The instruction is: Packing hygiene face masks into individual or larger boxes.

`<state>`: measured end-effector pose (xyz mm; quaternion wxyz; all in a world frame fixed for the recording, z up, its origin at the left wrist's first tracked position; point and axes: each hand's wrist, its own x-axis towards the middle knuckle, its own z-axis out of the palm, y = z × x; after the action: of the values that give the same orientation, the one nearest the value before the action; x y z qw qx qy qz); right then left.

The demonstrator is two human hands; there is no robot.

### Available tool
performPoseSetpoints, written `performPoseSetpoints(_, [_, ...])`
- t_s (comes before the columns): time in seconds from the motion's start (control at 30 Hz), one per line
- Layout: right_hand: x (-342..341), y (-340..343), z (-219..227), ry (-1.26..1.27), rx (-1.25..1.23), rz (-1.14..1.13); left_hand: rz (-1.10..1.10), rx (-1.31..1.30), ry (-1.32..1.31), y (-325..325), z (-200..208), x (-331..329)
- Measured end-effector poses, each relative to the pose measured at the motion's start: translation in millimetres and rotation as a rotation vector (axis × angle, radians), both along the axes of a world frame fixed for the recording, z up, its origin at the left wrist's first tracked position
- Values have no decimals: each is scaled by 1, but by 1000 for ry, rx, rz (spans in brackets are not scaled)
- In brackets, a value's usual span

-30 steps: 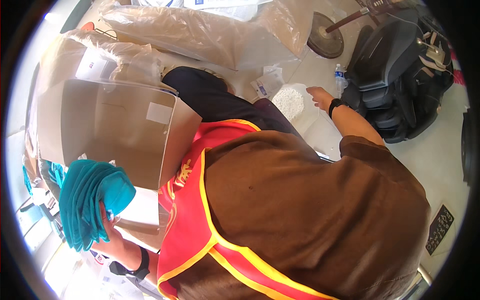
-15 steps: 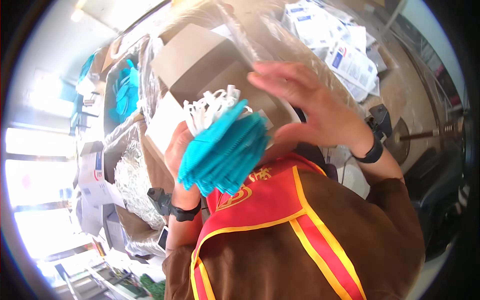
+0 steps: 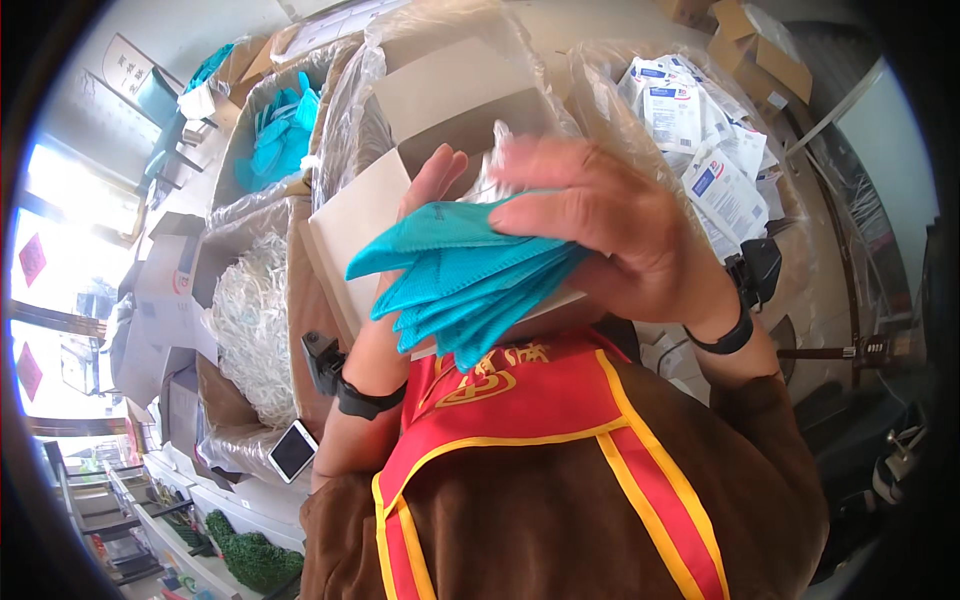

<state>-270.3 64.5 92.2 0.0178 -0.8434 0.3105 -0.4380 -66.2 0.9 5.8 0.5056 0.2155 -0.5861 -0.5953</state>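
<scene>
A stack of teal folded face masks [image 3: 455,285] fans out in front of my chest, with white ear loops [image 3: 492,165] partly showing behind it. From below and behind, my left hand [image 3: 430,182] holds the stack; its fingertips stick up past the top edge and the palm is hidden. My right hand [image 3: 610,215], slightly blurred, grips the right end, its thumb lying on the top mask and its fingers curled over the loop side. Just beyond the hands stands an open cardboard box [image 3: 455,90], its inside mostly hidden by them.
Left are a plastic-lined carton of teal masks [image 3: 275,140] and a carton of white strips [image 3: 255,330]. A phone [image 3: 293,452] lies by the latter. Right, a lined carton holds white printed packets [image 3: 715,190]. An open brown box [image 3: 765,55] stands far right.
My right hand has come left and down from above the box onto the masks. The stack has turned flatter, its loops now mostly behind my right hand. The head view has shifted a little.
</scene>
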Motion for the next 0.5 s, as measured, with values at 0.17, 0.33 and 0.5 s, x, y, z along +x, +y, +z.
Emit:
performPoseSetpoints(0.17, [-20,-3,12,-228,284,5,70,151,-190,-8,-3,38])
performPoseSetpoints(0.33, [-48,-41,-3,-551,700,-4,65,-140,-839,-6,22,75])
performPoseSetpoints(0.5, [-41,-65,-28,-759,1009,153,406,-760,-691,2,57,61])
